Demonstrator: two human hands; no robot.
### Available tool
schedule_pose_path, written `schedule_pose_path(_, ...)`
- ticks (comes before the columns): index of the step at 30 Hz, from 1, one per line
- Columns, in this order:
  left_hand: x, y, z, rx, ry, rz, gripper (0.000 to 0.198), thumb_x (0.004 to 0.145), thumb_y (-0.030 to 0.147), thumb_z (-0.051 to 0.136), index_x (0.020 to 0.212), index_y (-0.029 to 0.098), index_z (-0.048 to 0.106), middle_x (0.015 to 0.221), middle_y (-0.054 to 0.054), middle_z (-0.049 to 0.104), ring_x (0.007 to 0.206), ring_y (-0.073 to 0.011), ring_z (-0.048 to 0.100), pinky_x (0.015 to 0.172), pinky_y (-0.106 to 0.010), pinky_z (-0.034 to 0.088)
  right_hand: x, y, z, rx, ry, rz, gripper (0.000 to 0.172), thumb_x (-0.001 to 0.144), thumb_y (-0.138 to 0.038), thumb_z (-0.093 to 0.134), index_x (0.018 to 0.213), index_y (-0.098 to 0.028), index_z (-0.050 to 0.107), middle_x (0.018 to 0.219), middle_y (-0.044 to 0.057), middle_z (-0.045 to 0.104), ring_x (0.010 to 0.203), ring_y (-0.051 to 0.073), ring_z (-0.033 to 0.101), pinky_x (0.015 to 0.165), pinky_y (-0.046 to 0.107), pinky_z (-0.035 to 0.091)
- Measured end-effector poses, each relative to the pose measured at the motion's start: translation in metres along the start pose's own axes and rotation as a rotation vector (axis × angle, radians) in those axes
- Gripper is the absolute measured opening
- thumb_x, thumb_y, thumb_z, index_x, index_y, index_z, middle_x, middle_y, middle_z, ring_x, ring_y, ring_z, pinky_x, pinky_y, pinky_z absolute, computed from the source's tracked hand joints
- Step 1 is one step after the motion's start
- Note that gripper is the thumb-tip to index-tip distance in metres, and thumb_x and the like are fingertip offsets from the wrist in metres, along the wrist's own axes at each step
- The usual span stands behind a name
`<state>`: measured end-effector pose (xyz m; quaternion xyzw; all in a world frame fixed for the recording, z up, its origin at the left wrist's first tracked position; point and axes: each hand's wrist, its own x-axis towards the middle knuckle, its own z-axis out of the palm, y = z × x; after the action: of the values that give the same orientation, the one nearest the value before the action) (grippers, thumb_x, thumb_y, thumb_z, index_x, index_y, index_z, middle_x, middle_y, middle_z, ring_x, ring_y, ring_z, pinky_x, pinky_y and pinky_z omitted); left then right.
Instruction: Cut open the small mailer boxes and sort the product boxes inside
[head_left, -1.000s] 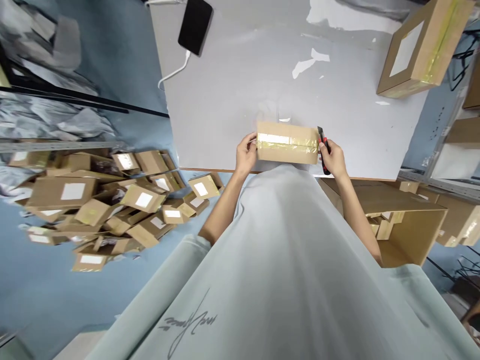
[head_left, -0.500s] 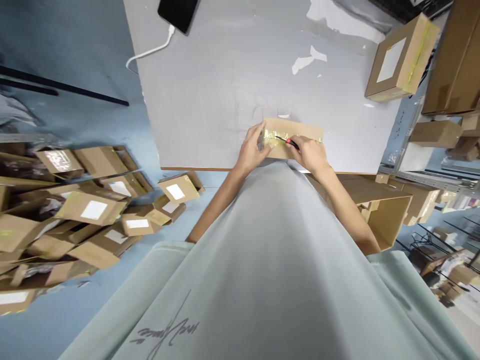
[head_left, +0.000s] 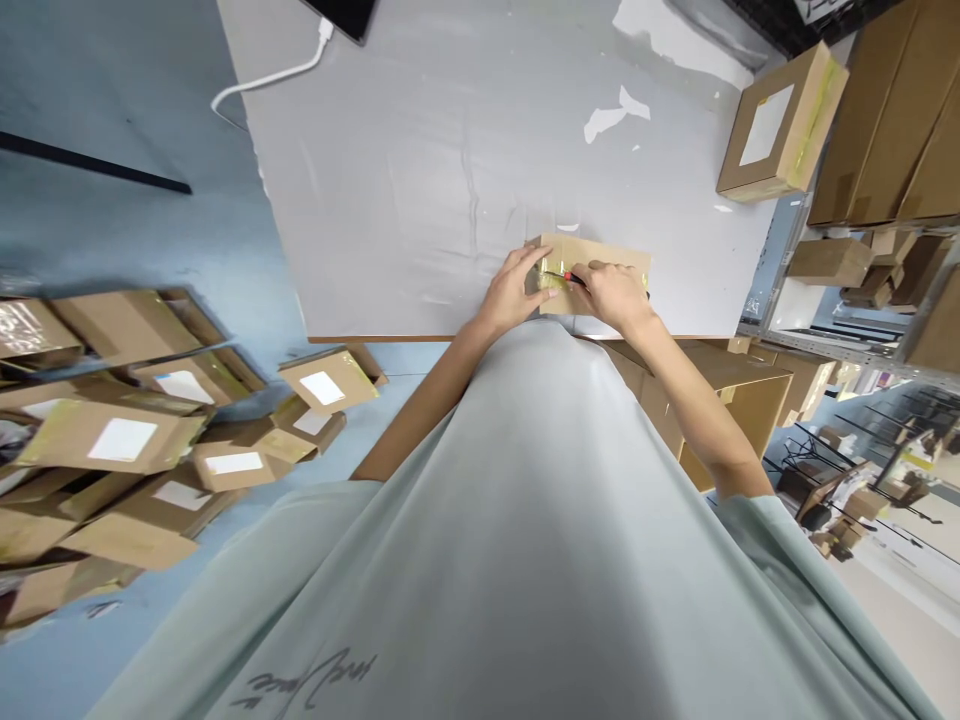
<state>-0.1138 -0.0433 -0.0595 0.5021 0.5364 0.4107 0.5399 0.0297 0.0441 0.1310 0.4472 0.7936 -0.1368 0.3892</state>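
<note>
A small cardboard box (head_left: 596,249) with shiny yellowish tape on top lies at the table's front edge, close to my body. My left hand (head_left: 510,293) grips its left end, fingers over the far side and thumb at the near side. In my right hand (head_left: 616,296) is a red and black utility knife (head_left: 570,277), fingers wrapped round its handle. The thin blade points left and lies over the tape near my left thumb. Whether it has gone through the tape I cannot tell. My right hand covers part of the box's right half.
A labelled carton (head_left: 772,130) stands at the table's right end. A white cable (head_left: 262,80) leads to a black phone (head_left: 349,15) at the far left. Torn white paper scraps (head_left: 615,117) lie further back. Several open cartons (head_left: 124,440) are heaped on the floor, left.
The knife has shifted slightly left along the tape, its blade tip now nearer the box's left end. My left hand keeps its hold. The whole view has turned slightly.
</note>
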Motion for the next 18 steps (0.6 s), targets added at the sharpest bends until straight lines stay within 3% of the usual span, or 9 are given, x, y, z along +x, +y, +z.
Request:
schedule_pose_path(10,0.0,-0.01,0.003,-0.039,-0.024,-0.016,0.085,0.093,0.064,0.084,0.167,0.031,0.058,0.168,-0.016,0.055,0.158,-0.038,0.056,0.132,-0.055,0.049,0.018,-0.005,-0.012,-0.029,-0.038,-0.081,0.04,0.115,-0.024,0.048,0.139,-0.012,0.077,0.129,0.026,0.081,0.126,0.041,0.072,0.106,0.048,0.048)
schedule_pose_path(13,0.0,-0.013,0.002,-0.045,-0.033,-0.024,0.086,0.092,0.064,0.085,0.167,0.031,0.058,0.169,-0.016,0.053,0.159,-0.0388,0.055,0.132,-0.056,0.049,0.032,-0.013,-0.006,0.09,0.008,-0.074,0.037,0.114,-0.03,0.053,0.133,-0.01,0.078,0.123,0.026,0.081,0.132,0.044,0.068,0.111,0.054,0.048)
schedule_pose_path(18,0.001,-0.009,-0.001,-0.053,-0.037,-0.023,0.086,0.093,0.069,0.083,0.166,0.031,0.058,0.17,-0.016,0.054,0.161,-0.0397,0.052,0.13,-0.058,0.051,0.041,-0.017,0.011,0.239,0.097,-0.054,0.042,0.113,-0.039,0.056,0.138,-0.011,0.075,0.118,0.023,0.08,0.134,0.046,0.068,0.113,0.062,0.05)
